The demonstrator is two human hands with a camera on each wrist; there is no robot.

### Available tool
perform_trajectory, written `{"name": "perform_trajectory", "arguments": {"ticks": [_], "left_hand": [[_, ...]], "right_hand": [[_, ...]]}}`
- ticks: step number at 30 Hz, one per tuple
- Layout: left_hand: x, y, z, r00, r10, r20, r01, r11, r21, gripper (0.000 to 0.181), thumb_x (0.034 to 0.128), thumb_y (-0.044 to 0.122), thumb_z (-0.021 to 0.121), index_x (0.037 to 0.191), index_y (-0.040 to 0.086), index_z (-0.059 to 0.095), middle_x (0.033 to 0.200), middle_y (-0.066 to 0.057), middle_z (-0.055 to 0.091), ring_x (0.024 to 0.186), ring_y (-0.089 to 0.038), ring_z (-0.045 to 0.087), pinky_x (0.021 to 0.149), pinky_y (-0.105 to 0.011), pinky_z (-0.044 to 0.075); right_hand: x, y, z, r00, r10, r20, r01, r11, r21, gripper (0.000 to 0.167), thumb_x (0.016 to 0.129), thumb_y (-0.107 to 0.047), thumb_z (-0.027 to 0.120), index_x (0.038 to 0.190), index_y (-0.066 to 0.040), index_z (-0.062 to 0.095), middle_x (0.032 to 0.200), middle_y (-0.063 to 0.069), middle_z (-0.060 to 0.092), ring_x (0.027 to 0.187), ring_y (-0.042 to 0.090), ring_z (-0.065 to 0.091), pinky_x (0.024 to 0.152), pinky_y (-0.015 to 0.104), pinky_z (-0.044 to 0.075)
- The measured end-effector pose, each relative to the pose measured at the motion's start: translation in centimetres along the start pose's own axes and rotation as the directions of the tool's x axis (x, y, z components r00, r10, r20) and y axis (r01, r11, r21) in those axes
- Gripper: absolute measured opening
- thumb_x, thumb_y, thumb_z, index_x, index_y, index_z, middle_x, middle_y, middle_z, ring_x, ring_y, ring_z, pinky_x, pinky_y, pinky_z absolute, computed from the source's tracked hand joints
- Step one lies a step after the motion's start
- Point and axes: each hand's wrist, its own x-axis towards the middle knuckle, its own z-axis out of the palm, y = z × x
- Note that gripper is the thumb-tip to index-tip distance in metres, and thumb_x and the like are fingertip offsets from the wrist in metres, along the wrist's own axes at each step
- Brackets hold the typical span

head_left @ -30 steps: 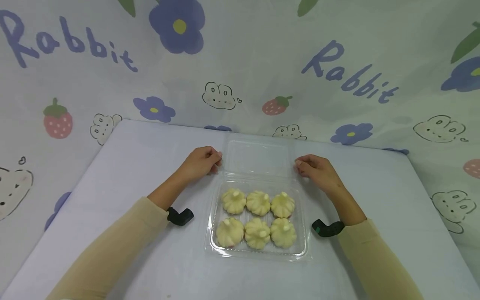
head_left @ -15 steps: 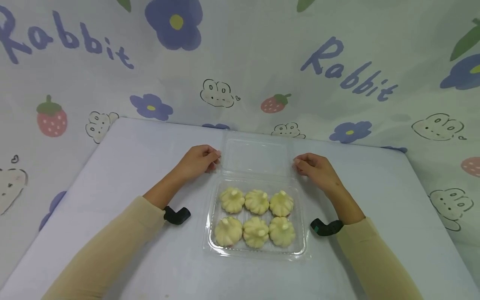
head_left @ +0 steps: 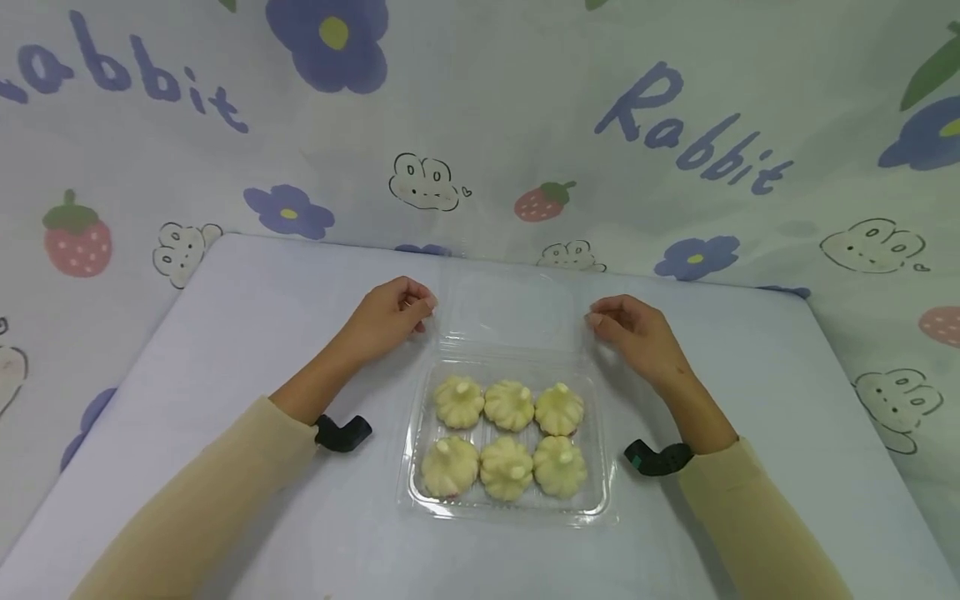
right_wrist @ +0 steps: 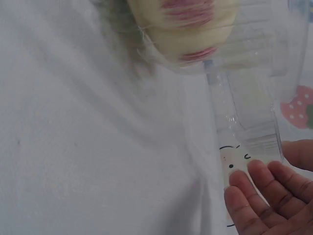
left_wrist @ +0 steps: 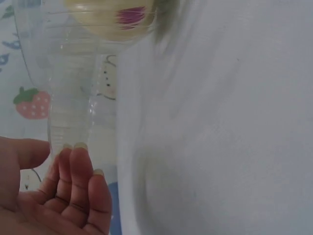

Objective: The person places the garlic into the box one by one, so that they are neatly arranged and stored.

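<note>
A clear plastic clamshell box (head_left: 507, 511) sits on the table with its hinged lid (head_left: 513, 304) laid back, away from the person. Several cream garlic bulbs (head_left: 508, 406), stems up, fill its base in two rows. Purple streaks show on a bulb (left_wrist: 110, 17) in the left wrist view. At the lid's left edge, my left hand (head_left: 386, 321) pinches the rim between thumb and fingertips. My right hand (head_left: 633, 333) pinches the opposite edge in the same way. The wrist views show the thin lid wall (right_wrist: 254, 117) reaching the thumb and fingers.
A white cloth covers the table (head_left: 300, 517), whose back edge lies just behind the lid. Behind it hangs a printed curtain (head_left: 480, 108) with flowers, strawberries and rabbits. Black wrist-worn devices (head_left: 343, 433) stick out near both sleeves.
Both hands, holding the lid's edges, have risen slightly, and the lid seems a little lifted with them. The head view has shifted slightly. The garlic bulbs stay in the base.
</note>
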Motion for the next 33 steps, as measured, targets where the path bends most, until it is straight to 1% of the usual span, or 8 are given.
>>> {"name": "perform_trajectory", "arguments": {"ticks": [5, 11, 14, 17, 20, 24, 29, 33], "left_hand": [[-0.8, 0.9, -0.6, 0.997, 0.076, -0.005, -0.076, 0.997, 0.008, 0.027, 0.1069, 0.025, 0.061, 0.124, 0.005, 0.059, 0.111, -0.010, 0.067, 0.092, -0.024, 0.069, 0.078, -0.038, 0.052], [-2.2, 1.7, -1.3, 0.985, 0.174, -0.009, -0.173, 0.983, 0.060, 0.024, 0.1061, 0.027, 0.064, 0.121, 0.010, 0.057, 0.111, -0.005, 0.066, 0.096, -0.021, 0.065, 0.081, -0.040, 0.052], [-3.0, 1.9, -1.8, 0.970, 0.241, -0.023, -0.237, 0.965, 0.110, 0.021, 0.1046, 0.027, 0.067, 0.117, 0.012, 0.059, 0.108, -0.002, 0.065, 0.092, -0.019, 0.063, 0.078, -0.039, 0.051], [-3.8, 2.2, -2.3, 0.950, 0.312, -0.014, -0.305, 0.937, 0.171, 0.017, 0.1040, 0.026, 0.068, 0.114, 0.014, 0.060, 0.105, 0.001, 0.065, 0.087, -0.017, 0.061, 0.072, -0.038, 0.050], [-4.5, 2.5, -2.7, 0.931, 0.365, 0.004, -0.356, 0.907, 0.226, 0.014, 0.1032, 0.024, 0.070, 0.112, 0.016, 0.061, 0.103, 0.004, 0.065, 0.085, -0.015, 0.060, 0.068, -0.036, 0.050], [-5.3, 2.8, -3.0, 0.916, 0.401, 0.027, -0.393, 0.880, 0.267, 0.012, 0.1020, 0.020, 0.071, 0.110, 0.016, 0.063, 0.102, 0.008, 0.066, 0.087, -0.013, 0.061, 0.069, -0.035, 0.051], [-6.5, 2.4, -2.9, 0.911, 0.412, 0.033, -0.405, 0.872, 0.275, 0.009, 0.1019, 0.017, 0.071, 0.108, 0.019, 0.066, 0.100, 0.012, 0.067, 0.088, -0.010, 0.061, 0.074, -0.035, 0.051], [-7.6, 2.1, -2.8, 0.908, 0.417, 0.044, -0.413, 0.872, 0.264, 0.009, 0.1013, 0.015, 0.072, 0.108, 0.019, 0.067, 0.101, 0.012, 0.068, 0.089, -0.009, 0.063, 0.079, -0.038, 0.054]], "right_hand": [[-0.8, -0.8, -0.3, 0.994, -0.086, -0.068, 0.084, 0.996, -0.029, 0.034, 0.104, -0.027, 0.067, 0.129, -0.003, 0.064, 0.124, 0.011, 0.071, 0.116, 0.024, 0.066, 0.092, 0.021, 0.053], [-2.3, -1.9, -0.6, 0.975, -0.169, -0.145, 0.156, 0.983, -0.097, 0.025, 0.104, -0.022, 0.069, 0.120, -0.004, 0.066, 0.116, 0.008, 0.071, 0.110, 0.016, 0.067, 0.091, 0.019, 0.051], [-3.1, -2.4, -0.8, 0.961, -0.220, -0.171, 0.202, 0.973, -0.113, 0.020, 0.103, -0.019, 0.070, 0.116, -0.004, 0.067, 0.111, 0.006, 0.071, 0.105, 0.012, 0.067, 0.089, 0.017, 0.052], [-4.1, -2.7, -1.0, 0.942, -0.274, -0.193, 0.250, 0.958, -0.139, 0.015, 0.101, -0.014, 0.071, 0.111, -0.004, 0.068, 0.106, 0.004, 0.071, 0.100, 0.006, 0.067, 0.086, 0.015, 0.052], [-5.2, -3.0, -1.2, 0.922, -0.324, -0.210, 0.292, 0.941, -0.168, 0.009, 0.100, -0.009, 0.072, 0.107, -0.005, 0.070, 0.102, 0.003, 0.071, 0.097, 0.002, 0.067, 0.086, 0.013, 0.052], [-6.1, -3.2, -1.3, 0.897, -0.387, -0.214, 0.353, 0.918, -0.183, 0.010, 0.097, -0.001, 0.073, 0.106, -0.006, 0.072, 0.102, 0.001, 0.072, 0.098, 0.003, 0.068, 0.088, 0.014, 0.052], [-7.1, -3.2, -1.1, 0.869, -0.451, -0.206, 0.404, 0.885, -0.231, 0.019, 0.093, 0.005, 0.074, 0.105, -0.010, 0.073, 0.100, -0.003, 0.072, 0.095, 0.002, 0.067, 0.089, 0.013, 0.051], [-8.0, -2.9, -0.8, 0.841, -0.504, -0.196, 0.445, 0.851, -0.279, 0.027, 0.090, 0.009, 0.076, 0.106, -0.012, 0.075, 0.099, -0.003, 0.073, 0.094, 0.004, 0.068, 0.087, 0.012, 0.051]]}}
